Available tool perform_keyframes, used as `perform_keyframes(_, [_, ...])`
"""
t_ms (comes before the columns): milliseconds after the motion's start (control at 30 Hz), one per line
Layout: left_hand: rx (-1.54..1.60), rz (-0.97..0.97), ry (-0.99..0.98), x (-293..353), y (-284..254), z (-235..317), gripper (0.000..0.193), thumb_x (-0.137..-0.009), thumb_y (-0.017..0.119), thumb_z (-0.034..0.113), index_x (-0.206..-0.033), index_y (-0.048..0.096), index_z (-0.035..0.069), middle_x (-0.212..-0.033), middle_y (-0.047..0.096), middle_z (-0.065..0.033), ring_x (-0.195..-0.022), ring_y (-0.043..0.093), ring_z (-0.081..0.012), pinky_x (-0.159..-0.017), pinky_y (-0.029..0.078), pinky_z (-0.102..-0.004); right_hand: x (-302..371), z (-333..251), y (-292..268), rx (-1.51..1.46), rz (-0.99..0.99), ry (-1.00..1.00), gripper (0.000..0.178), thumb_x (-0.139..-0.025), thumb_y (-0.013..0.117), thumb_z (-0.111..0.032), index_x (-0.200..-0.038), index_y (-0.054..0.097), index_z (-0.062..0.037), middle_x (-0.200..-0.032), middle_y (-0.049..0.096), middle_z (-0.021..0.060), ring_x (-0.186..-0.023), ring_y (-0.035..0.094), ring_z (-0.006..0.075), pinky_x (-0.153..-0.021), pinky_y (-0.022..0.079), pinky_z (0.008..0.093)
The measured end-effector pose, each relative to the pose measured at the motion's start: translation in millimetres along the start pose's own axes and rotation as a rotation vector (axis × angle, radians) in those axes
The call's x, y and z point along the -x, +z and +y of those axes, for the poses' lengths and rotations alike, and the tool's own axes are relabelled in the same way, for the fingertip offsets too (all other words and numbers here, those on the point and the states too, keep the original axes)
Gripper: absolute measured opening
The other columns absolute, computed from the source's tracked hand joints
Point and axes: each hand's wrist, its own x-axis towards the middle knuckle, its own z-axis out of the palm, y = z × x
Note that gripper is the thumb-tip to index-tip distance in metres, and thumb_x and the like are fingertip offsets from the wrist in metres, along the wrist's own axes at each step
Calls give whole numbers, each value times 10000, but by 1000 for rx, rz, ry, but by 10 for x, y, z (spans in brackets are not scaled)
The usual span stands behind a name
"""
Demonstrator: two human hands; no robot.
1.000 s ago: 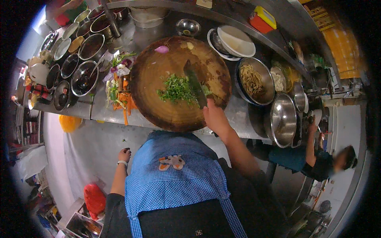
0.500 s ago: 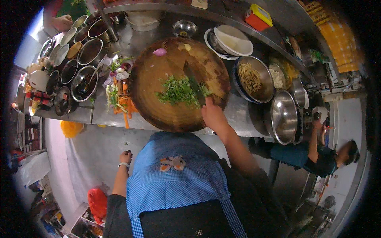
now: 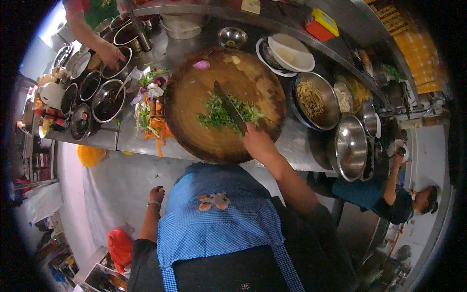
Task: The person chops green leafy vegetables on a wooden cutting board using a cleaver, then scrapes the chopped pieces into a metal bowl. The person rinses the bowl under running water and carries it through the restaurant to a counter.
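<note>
My right hand (image 3: 258,144) is closed round the handle of a kitchen knife. The dark blade (image 3: 228,108) lies slantwise across a heap of chopped green herbs (image 3: 214,112), its tip pointing to the far left. Under both is a thick round wooden chopping board (image 3: 194,137). A pink shallot piece (image 3: 201,64) and a pale yellow garlic-like piece (image 3: 236,60) rest near the board's far edge. My left hand (image 3: 156,194) hangs low beside my blue checked apron, apart from the counter, its fingers curled with nothing visible in them.
Vegetable scraps (image 3: 154,104) lie left of the board. Farther left stand several sauce bowls (image 3: 108,100), where another person's hand (image 3: 113,56) reaches in. At right are a steel bowl of pale strips (image 3: 311,99), a tilted steel bowl (image 3: 350,147) and stacked white bowls (image 3: 292,52).
The knife has swung, its tip moving left over the herbs, and my right hand has shifted slightly nearer to me. Another person's arm has come in over the sauce bowls.
</note>
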Motion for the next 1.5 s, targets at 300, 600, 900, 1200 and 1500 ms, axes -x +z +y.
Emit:
perform_keyframes(300, [-184,5,-1,46,-14,117,189,-841,566,129,-959,647,5,-739,661,-78,-627,608,-127,-528,492,-266,-65,-14,77,22,52,-124,297,-865,477,-134,-1122,395,-10,-705,605,257,-671,593,463,-619,463,560])
perform_keyframes(600, [-200,21,17,69,65,226,211,-842,578,104,-1020,625,0,-777,655,-70,-612,583,-112,-507,467,-250,-64,-150,-2,29,-106,-44,371,-846,444,-124,-1162,390,61,-769,622,280,-716,618,457,-641,488,555])
perform_keyframes(900, [-122,-18,10,-29,45,164,171,-853,563,108,-967,621,-5,-728,634,-63,-576,569,-119,-495,461,-255,42,-27,33,-89,7,-12,277,-880,468,-165,-1085,419,14,-706,603,279,-698,590,476,-628,458,559])
perform_keyframes(1200, [-239,-3,45,-279,49,36,178,-828,562,129,-923,614,-12,-747,658,-99,-587,618,-172,-517,502,-296,523,593,139,-114,326,229,281,-890,474,-139,-1083,406,55,-782,599,302,-731,591,473,-634,477,535])
perform_keyframes(1500, [-273,20,98,-268,123,226,255,-835,540,130,-1022,617,-25,-792,675,-117,-646,639,-185,-566,506,-302,154,299,416,-331,269,147,226,-904,483,-144,-1022,428,41,-782,583,318,-764,562,504,-664,433,548])
